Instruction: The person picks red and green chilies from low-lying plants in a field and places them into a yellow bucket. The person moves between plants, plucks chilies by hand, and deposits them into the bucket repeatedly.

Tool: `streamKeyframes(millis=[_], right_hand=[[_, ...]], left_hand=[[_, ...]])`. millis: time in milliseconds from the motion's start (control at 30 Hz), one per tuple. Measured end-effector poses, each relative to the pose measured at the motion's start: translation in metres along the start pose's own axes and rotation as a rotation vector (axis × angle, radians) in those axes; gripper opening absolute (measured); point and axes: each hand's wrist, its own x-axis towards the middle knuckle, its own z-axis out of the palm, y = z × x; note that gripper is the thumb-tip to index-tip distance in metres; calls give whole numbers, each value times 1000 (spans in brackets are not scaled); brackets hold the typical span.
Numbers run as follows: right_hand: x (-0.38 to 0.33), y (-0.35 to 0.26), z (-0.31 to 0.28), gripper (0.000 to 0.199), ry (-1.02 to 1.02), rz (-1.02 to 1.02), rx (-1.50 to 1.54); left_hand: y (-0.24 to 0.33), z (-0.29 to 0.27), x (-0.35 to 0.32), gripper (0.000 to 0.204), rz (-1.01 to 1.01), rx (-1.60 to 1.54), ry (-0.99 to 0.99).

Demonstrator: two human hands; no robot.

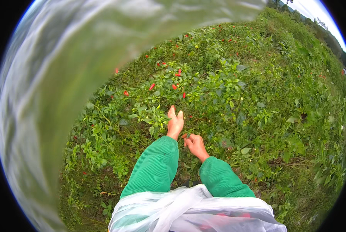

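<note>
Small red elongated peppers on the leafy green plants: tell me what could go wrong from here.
The blurred, translucent whitish film across the view's left and top might keep some small red elongated peppers out of sight. The bare left hand, extended among the leafy green plants, could knock or break them. The loose, sheer white sheet at the person's front, with red shapes showing through, might snag on the plants.

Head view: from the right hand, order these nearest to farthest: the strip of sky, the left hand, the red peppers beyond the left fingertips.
From the right hand:
1. Left hand: just ahead and to its left.
2. Red peppers: farther ahead, slightly left, on the plants.
3. Strip of sky: far off, upper right.
</note>
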Motion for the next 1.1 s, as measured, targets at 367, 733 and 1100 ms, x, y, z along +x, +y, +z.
streamKeyframes(millis=[367,733,1100], right_hand=[[-24,20,-4,15,-167,-77,-72],[-29,0,-89,23,-453,-75,-590],[82,-28,-56,27,-165,-47,-373]], left_hand=[[-64,3,-51,14,-326,-705,38],[-128,21,-150,22,-111,-230,-22],[-118,27,-196,14,246,-147,-126]])
